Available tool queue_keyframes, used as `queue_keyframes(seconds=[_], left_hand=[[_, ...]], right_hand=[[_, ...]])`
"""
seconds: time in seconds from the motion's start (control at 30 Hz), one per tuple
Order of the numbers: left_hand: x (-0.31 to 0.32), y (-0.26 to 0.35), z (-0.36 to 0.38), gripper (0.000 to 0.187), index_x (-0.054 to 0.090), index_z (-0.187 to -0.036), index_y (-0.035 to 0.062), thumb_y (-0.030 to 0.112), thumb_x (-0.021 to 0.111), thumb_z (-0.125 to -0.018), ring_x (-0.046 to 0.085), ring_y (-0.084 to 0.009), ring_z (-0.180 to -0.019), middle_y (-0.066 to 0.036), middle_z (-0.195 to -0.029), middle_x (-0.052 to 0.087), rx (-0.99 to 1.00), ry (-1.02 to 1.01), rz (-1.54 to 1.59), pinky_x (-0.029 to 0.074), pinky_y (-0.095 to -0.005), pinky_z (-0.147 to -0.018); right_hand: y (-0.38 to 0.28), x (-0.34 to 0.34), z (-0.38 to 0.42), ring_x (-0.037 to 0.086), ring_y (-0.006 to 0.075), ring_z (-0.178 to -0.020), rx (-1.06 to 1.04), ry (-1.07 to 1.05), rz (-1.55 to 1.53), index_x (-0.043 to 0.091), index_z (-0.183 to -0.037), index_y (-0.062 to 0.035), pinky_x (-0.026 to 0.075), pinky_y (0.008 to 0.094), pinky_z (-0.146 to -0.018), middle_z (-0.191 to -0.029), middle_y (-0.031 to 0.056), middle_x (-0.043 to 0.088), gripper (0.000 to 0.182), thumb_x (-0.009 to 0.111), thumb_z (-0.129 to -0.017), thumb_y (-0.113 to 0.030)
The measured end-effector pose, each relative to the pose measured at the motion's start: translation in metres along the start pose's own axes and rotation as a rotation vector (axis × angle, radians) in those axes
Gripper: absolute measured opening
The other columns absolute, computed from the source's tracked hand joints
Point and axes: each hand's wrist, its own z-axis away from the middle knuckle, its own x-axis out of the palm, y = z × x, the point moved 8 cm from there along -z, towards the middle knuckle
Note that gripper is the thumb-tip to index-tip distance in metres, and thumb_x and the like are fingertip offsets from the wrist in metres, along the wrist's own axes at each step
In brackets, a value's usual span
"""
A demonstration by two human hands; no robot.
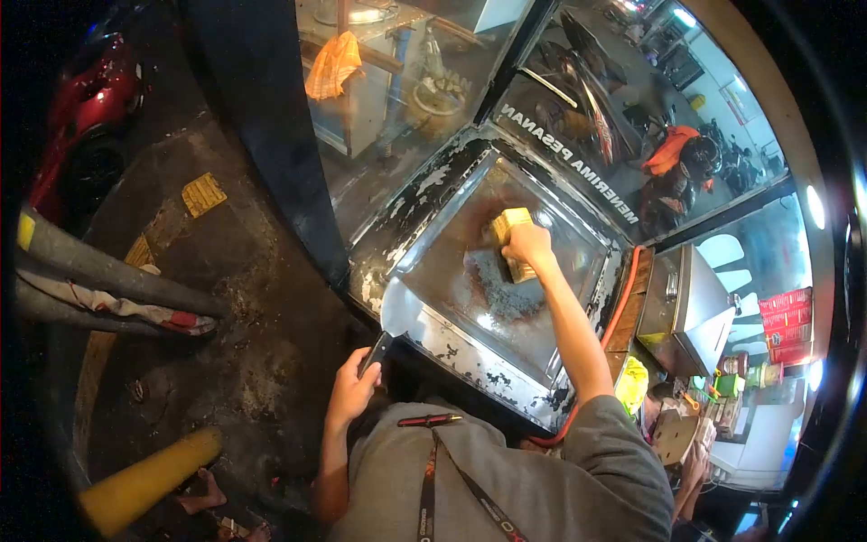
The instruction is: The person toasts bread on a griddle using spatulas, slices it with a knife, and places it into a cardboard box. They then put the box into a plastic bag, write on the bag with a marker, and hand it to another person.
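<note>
A dark, wet-looking griddle (442, 239) with a raised metal rim lies in front of me, its middle stained and streaked. My right hand (528, 244) is closed around a yellow rectangular block (520, 271) and presses it on the griddle surface; whether it is a sponge or folded paper I cannot make out. At the near left corner, my left hand (354, 388) grips the black handle of a wide-bladed metal scraper (400, 307). The blade points up and away from me, over the griddle's left rim.
Glass panels with lettering (569, 163) enclose the far sides. An orange hose (623, 312) runs along the right edge, beside a metal box (691, 307). Another person's arm (694, 465) shows at lower right. Poles (117, 262) and a yellow post (153, 479) stand left.
</note>
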Motion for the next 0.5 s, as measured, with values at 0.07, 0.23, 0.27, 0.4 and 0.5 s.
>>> queue_keyframes(seconds=[0.07, 0.23, 0.27, 0.4, 0.5], left_hand=[[-0.007, -0.002, -0.001, 0.024, 0.054, -0.112, 0.0019, 0.013, 0.055, -0.091, 0.043, -0.0034, -0.052, 0.001, -0.070, 0.054, -0.021, -0.018, 0.027, 0.033, -0.0202, -0.045], [-0.013, -0.001, -0.014, 0.025, 0.053, -0.113, 0.0018, 0.013, 0.054, -0.091, 0.042, -0.0032, -0.050, 0.001, -0.070, 0.053, -0.034, -0.099, 0.035, 0.032, -0.0192, -0.043], [-0.014, 0.004, -0.017, 0.025, 0.053, -0.113, 0.0018, 0.013, 0.054, -0.091, 0.042, -0.0032, -0.050, 0.001, -0.070, 0.053, -0.031, -0.108, 0.020, 0.032, -0.0191, -0.043], [-0.018, 0.007, -0.028, 0.026, 0.052, -0.114, 0.0019, 0.014, 0.055, -0.091, 0.040, -0.0028, -0.049, 0.001, -0.069, 0.052, -0.039, -0.142, 0.018, 0.031, -0.0188, -0.042], [-0.016, 0.004, -0.038, 0.027, 0.051, -0.115, 0.0023, 0.014, 0.055, -0.091, 0.039, -0.0023, -0.047, 0.001, -0.068, 0.051, -0.059, -0.160, 0.028, 0.030, -0.0183, -0.041]], right_hand=[[0.002, 0.008, 0.037, 0.068, 0.0263, -0.077, -0.049, -0.040, 0.042, 0.069, -0.084, -0.0092, 0.054, 0.0379, -0.067, -0.082, 0.0112, 0.069, 0.028, 0.072, -0.065, -0.030], [0.020, 0.022, 0.129, 0.066, 0.0336, -0.077, 0.089, -0.016, -0.186, 0.072, -0.086, -0.0153, 0.053, 0.0449, -0.070, -0.079, 0.0168, 0.067, 0.021, 0.064, -0.072, -0.030], [0.021, 0.026, 0.148, 0.066, 0.0345, -0.076, 0.113, 0.017, -0.228, 0.072, -0.087, -0.0154, 0.053, 0.0453, -0.070, -0.079, 0.0176, 0.067, 0.020, 0.063, -0.074, -0.028], [0.007, 0.042, 0.195, 0.066, 0.0344, -0.073, 0.211, 0.069, -0.267, 0.071, -0.087, -0.0159, 0.053, 0.0447, -0.068, -0.078, 0.0162, 0.067, 0.018, 0.062, -0.075, -0.026], [-0.003, 0.057, 0.175, 0.066, 0.0331, -0.072, 0.193, 0.185, -0.331, 0.071, -0.087, -0.0166, 0.053, 0.0437, -0.066, -0.076, 0.0142, 0.067, 0.018, 0.063, -0.075, -0.028]])
